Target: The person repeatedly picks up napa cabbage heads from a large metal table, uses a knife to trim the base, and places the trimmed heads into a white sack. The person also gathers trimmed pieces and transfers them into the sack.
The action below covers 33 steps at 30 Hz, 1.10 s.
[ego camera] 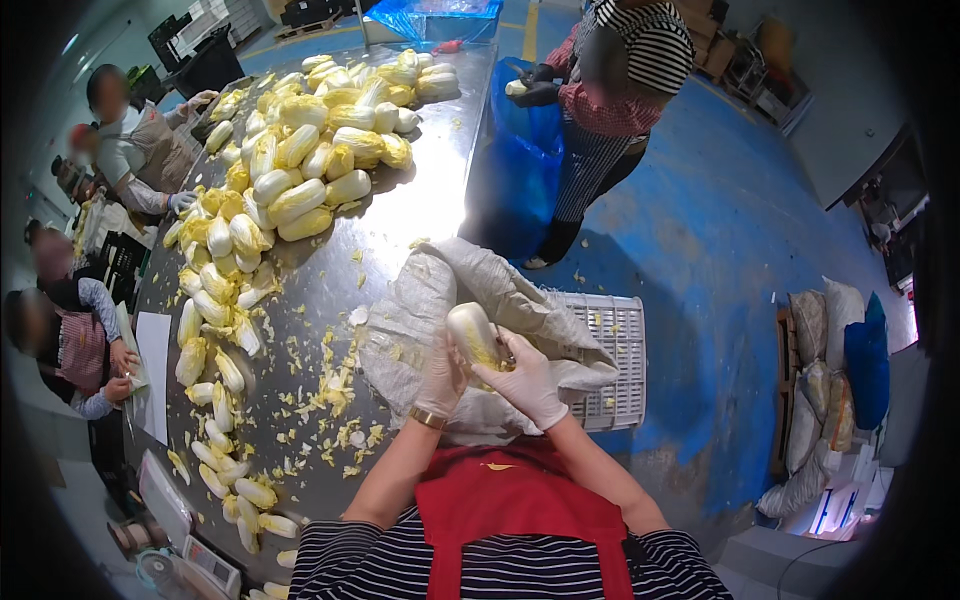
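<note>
Both gloved hands are at a pale napa cabbage (472, 334) above an opened woven plastic sack (412, 300). My left hand (442, 375) wraps the cabbage's left side. Against its lower right side lies my right hand (527, 379), its thumb pointing left across the leaves; whether it also holds a tool is too small to tell. The sack's folded rim surrounds the hands, and its inside is mostly hidden. Under its right part shows a white slatted plastic crate (626, 360). A large heap of yellow-white napa cabbages (300, 150) covers the far and left parts of the metal table (300, 480).
Leaf scraps (337, 390) litter the table. A co-worker (615, 90) in dark gloves stands beyond it by a blue plastic bag (517, 172). Several co-workers line the left side. A scale (210, 562) is at lower left, and filled sacks (814, 390) are stacked at right.
</note>
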Tool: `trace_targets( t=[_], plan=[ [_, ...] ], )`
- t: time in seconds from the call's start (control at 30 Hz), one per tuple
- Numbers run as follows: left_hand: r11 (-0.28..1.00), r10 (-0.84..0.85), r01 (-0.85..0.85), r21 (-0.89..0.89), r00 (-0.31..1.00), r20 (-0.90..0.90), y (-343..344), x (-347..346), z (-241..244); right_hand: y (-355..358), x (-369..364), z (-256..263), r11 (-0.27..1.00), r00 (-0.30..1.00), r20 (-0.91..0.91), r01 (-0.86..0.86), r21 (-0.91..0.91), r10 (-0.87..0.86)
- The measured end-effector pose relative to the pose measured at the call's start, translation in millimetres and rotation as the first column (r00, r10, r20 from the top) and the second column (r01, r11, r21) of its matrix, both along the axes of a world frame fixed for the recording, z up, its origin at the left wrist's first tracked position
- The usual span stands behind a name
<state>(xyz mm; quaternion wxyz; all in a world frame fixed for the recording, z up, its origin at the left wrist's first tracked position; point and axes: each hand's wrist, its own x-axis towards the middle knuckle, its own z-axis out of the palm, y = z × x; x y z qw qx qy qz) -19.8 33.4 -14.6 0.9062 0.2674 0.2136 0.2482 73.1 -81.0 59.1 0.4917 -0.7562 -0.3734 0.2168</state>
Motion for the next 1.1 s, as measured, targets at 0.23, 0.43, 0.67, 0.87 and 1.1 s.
trace_targets(
  t=[0.23,0.43,0.67,0.87,1.1],
  plan=[
    [0.997,-0.038,0.041,-0.058,0.998,0.057,-13.8,14.7,1.2,-3.0,2.7,-17.3,0.999,0.996,0.071,0.045,-0.015,-0.044],
    [0.919,-0.017,0.092,0.384,0.981,-0.194,-14.3,10.9,-29.3,-0.8,9.3,-20.6,0.996,0.993,0.113,0.028,-0.081,-0.019],
    [0.824,-0.015,0.133,0.551,0.977,-0.213,-22.3,2.1,7.5,-10.9,7.7,-28.8,0.992,0.98,-0.198,-0.026,-0.127,0.0],
    [0.8,0.006,0.175,0.574,0.954,-0.3,-24.5,-0.6,-11.1,-12.6,5.6,-32.2,0.99,0.98,-0.2,-0.023,-0.141,-0.006],
    [0.814,0.06,0.144,0.562,0.942,-0.329,-25.9,-6.5,-29.0,-12.6,-1.4,-39.2,0.991,0.988,-0.146,0.039,-0.132,-0.058]
  ],
)
